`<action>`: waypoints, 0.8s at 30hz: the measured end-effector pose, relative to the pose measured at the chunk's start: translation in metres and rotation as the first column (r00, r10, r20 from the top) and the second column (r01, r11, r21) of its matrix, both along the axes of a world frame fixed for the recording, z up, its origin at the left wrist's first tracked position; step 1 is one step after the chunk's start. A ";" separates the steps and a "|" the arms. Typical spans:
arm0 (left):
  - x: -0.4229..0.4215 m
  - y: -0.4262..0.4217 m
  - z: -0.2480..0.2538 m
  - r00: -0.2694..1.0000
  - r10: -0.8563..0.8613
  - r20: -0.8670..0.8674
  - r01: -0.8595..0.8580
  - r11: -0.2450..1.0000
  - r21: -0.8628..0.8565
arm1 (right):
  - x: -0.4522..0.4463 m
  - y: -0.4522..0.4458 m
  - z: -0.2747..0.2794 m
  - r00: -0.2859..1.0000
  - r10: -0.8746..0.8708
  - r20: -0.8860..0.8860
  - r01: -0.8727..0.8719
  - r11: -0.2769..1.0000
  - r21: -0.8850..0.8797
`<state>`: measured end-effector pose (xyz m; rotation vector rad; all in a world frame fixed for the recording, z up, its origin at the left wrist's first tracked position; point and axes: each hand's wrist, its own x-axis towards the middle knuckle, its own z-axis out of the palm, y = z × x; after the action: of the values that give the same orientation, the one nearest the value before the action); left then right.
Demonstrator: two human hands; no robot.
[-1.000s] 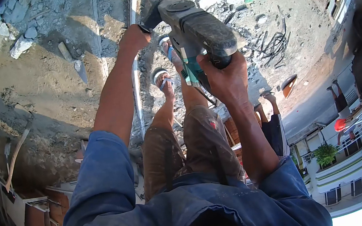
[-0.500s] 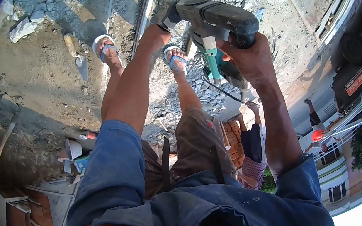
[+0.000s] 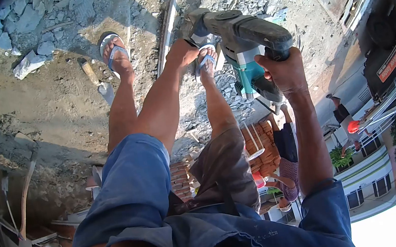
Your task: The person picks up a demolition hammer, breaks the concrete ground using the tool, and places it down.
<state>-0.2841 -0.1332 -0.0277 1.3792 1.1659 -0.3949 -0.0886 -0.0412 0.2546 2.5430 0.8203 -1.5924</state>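
The power tool, a heavy unit with a dark grey housing and a green lower body, is supported by both hands above the ground, just to the right of the right foot in the head view. The right hand grips the rear handle; its fingers are wrapped around the handle and its thumb lies along the inner side. The left hand is at the side handle, at the opposite end of the housing; it appears closed around this handle, although the handle and the hand itself hide part of the fingers. The nose of the tool points toward the lower edge of the view. The left foot and the right foot stand apart on the ground, each in a flip-flop. A trowel lies on the ground beside the left leg, its blade near the shin. Broken rubble covers the upper left area. A long strip lies on the ground between the feet and extends past them. Beyond the right leg stands a stack of bricks, near a person in a patterned top. A truck is farther right.
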 end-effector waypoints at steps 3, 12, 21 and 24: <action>0.011 -0.033 -0.055 0.996 0.062 -0.068 -0.066 0.995 -0.068 | 0.012 -0.006 -0.008 1.000 0.006 0.026 -0.006 1.000 0.004; 0.029 -0.007 0.027 0.903 0.406 -0.141 -0.423 0.897 -0.125 | 0.045 -0.024 -0.018 0.986 0.125 0.111 -0.128 0.992 0.018; 0.016 -0.064 0.013 0.867 0.306 -0.393 -0.412 0.885 -0.220 | 0.016 -0.144 -0.018 0.984 0.150 0.096 -0.175 0.919 0.352; 0.016 -0.087 0.012 0.852 0.387 -0.353 -0.448 0.888 -0.108 | 0.013 -0.164 -0.016 0.983 0.181 0.043 -0.184 0.910 0.372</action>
<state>-0.2677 -0.2199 -0.0154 0.8773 1.6171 -0.4105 -0.0753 -0.2050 0.2385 2.6022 1.4411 -1.4875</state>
